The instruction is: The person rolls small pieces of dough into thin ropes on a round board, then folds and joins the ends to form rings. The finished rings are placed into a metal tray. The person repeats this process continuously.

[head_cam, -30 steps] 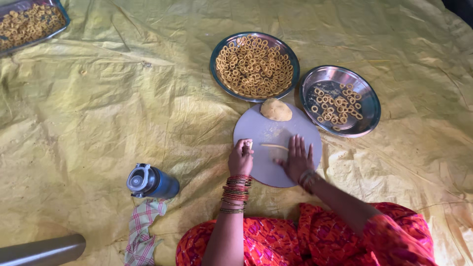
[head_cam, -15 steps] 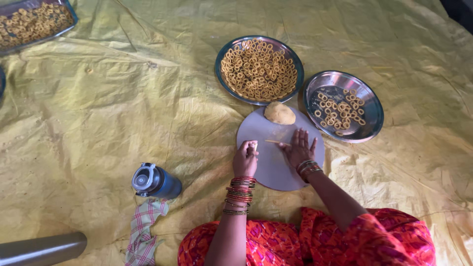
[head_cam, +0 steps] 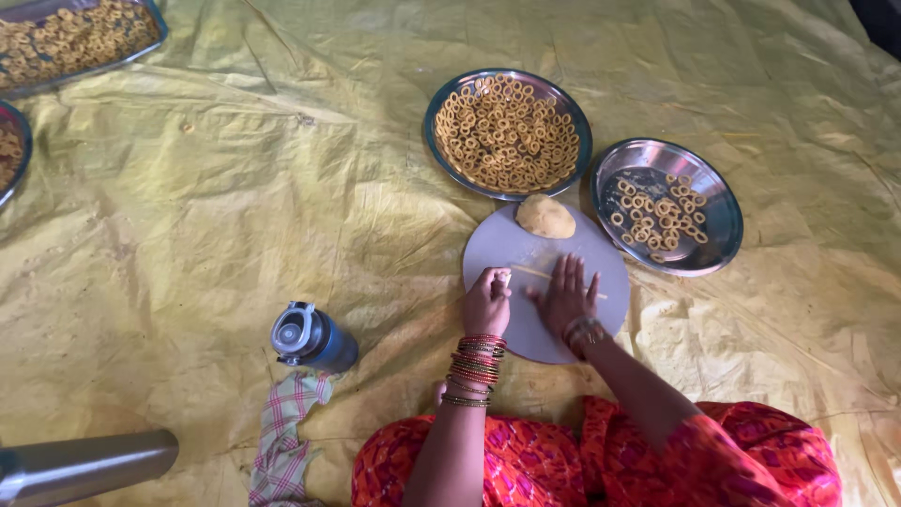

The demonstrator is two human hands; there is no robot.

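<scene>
A round grey board (head_cam: 526,252) lies on the yellow sheet in front of me. On its far edge rests a lump of yellow dough (head_cam: 545,216). My right hand (head_cam: 566,293) lies flat, fingers spread, on a thin rope of dough (head_cam: 535,272) stretched across the board. At the board's left edge my left hand (head_cam: 487,302) is curled, pinching a small bit of dough at the rope's left end. Red bangles circle both wrists.
Two steel plates hold dough rings: a full one (head_cam: 508,133) beyond the board, a part-filled one (head_cam: 668,207) to its right. More trays of rings (head_cam: 70,38) sit far left. A steel bottle (head_cam: 313,340), checked cloth (head_cam: 282,437) and metal cylinder (head_cam: 84,465) lie left of me.
The view has shifted slightly. My right hand has slid on the board over the dough rope, fingers spread; my left hand stays curled at the board's left edge.
</scene>
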